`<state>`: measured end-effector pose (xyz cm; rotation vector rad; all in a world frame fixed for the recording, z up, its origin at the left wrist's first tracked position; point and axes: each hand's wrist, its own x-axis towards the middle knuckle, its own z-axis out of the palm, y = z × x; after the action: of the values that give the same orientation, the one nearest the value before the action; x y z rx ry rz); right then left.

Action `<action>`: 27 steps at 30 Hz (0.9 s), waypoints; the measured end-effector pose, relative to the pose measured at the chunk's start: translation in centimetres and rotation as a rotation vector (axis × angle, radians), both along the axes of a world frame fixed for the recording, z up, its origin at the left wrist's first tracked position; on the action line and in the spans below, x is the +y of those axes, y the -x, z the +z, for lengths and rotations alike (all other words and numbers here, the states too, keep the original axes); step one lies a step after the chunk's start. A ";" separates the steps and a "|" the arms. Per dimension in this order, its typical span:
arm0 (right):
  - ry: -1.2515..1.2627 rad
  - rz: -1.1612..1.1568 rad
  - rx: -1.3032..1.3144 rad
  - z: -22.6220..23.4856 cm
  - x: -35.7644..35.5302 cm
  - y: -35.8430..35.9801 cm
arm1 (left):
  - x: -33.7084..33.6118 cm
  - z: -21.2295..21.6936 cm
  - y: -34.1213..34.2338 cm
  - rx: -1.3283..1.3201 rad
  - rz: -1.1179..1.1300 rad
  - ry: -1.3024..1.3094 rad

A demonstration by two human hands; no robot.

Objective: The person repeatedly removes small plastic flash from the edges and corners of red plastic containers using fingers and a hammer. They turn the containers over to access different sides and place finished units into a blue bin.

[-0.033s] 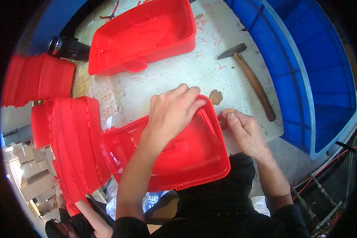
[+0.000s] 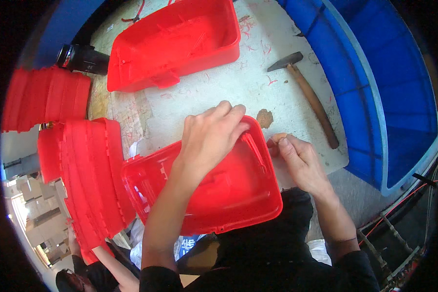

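A red plastic box (image 2: 224, 192) lies tilted in front of me at the near edge of the table, its hollow side facing up. My left hand (image 2: 211, 134) reaches across it and grips the far right corner of its rim, the thumb on the inner side. Just inside that corner, a narrow red strip (image 2: 252, 148) runs along the wall. Beside the box's right outer wall, my right hand (image 2: 299, 158) is closed, thumb pressed to the curled forefinger. Whatever the right fingertips pinch is too small or hidden to make out.
Another red box (image 2: 180, 44) lies at the far side. Right of it rests a hammer (image 2: 314, 100), beside a large blue bin (image 2: 360, 97). Stacked red boxes (image 2: 92, 170) rise at left near a black bottle (image 2: 85, 59). Red-handled pliers (image 2: 134, 18) lie far left; a person (image 2: 102, 270) is lower left.
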<state>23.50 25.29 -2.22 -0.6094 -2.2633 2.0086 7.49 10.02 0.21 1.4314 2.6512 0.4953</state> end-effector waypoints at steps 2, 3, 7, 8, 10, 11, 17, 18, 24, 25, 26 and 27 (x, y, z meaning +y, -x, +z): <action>0.049 0.013 -0.029 -0.3 0.1 0.3 | 0.1 -0.2 0.0 0.060 0.000 -0.013; 0.047 0.011 -0.027 -0.4 0.2 0.4 | 0.2 -0.2 0.0 0.068 -0.010 -0.003; 0.073 0.031 -0.096 -0.6 0.2 0.8 | 0.2 -0.3 -0.2 0.099 0.012 -0.009; 0.100 0.041 -0.099 -0.6 0.1 0.8 | 0.2 -0.4 -0.3 0.095 0.017 -0.015; 0.072 0.012 -0.081 -0.6 -0.2 0.9 | 0.2 -0.5 -0.5 0.117 0.035 -0.022; 0.060 0.006 -0.077 -0.6 -0.4 0.8 | 0.2 -0.6 -0.6 0.125 0.045 -0.028; 0.064 0.006 -0.090 0.1 -1.2 -0.8 | 0.4 -0.8 -0.9 0.144 0.084 -0.032; 0.092 0.009 -0.104 0.3 -1.3 -1.2 | 0.4 -0.8 -0.9 0.154 0.089 -0.022; 0.103 0.036 -0.132 0.9 -1.7 -3.7 | 0.5 -0.7 -1.3 0.155 0.118 0.011; 0.093 0.034 -0.133 0.9 -1.9 -4.3 | 0.5 -0.7 -1.3 0.153 0.121 0.014; 0.082 0.034 -0.122 0.9 -1.9 -5.0 | 0.5 -0.7 -1.3 0.152 0.124 0.016; 0.047 0.052 -0.153 0.9 -2.0 -5.8 | 0.5 -0.7 -1.3 0.173 0.109 0.011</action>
<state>29.34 23.30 -1.27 -0.7397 -2.3449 2.1140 8.75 10.52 -0.47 1.3915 2.8748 0.3809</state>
